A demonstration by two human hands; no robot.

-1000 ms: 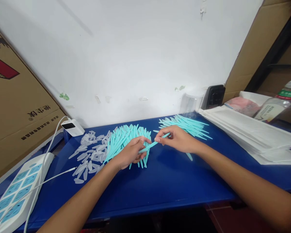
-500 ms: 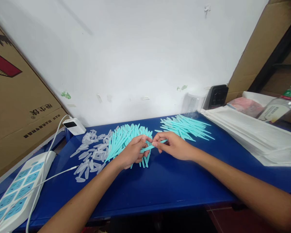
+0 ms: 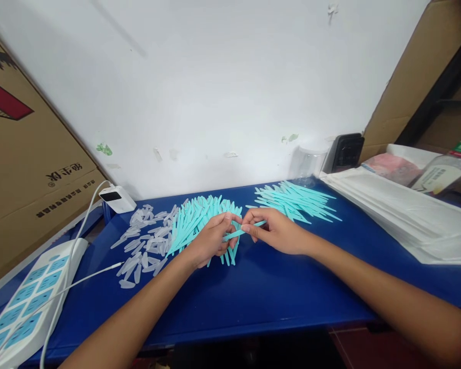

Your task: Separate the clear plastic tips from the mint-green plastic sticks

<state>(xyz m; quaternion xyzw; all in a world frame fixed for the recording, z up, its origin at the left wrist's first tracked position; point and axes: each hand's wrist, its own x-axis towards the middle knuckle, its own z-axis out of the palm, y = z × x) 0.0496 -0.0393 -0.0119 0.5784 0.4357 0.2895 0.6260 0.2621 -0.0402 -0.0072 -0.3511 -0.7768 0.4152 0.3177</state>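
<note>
My left hand (image 3: 214, 238) is closed around one end of a slim turquoise stick (image 3: 236, 234), shaped like an eyebrow razor. The fingers of my right hand (image 3: 272, 230) pinch the same stick further along, with its other end showing past them. Both hands' fingertips nearly meet. Beneath and behind my left hand lies a dense pile of turquoise sticks (image 3: 194, 218). To its left, small translucent caps (image 3: 153, 243) are scattered. A second pile of turquoise sticks (image 3: 295, 200), some with pale tips, lies beyond my right hand.
A blue table (image 3: 253, 302) stands against a white wall. On the left are a power strip (image 3: 34, 302) with white cables, a small white device (image 3: 118, 200) and a cardboard box (image 3: 34, 154). A clear container (image 3: 311, 164), white plastic sheets (image 3: 399, 210) and a bottle (image 3: 445, 169) are at right.
The camera view has shifted very slightly. Both hands keep the same hold on the turquoise stick, with no clear movement.
</note>
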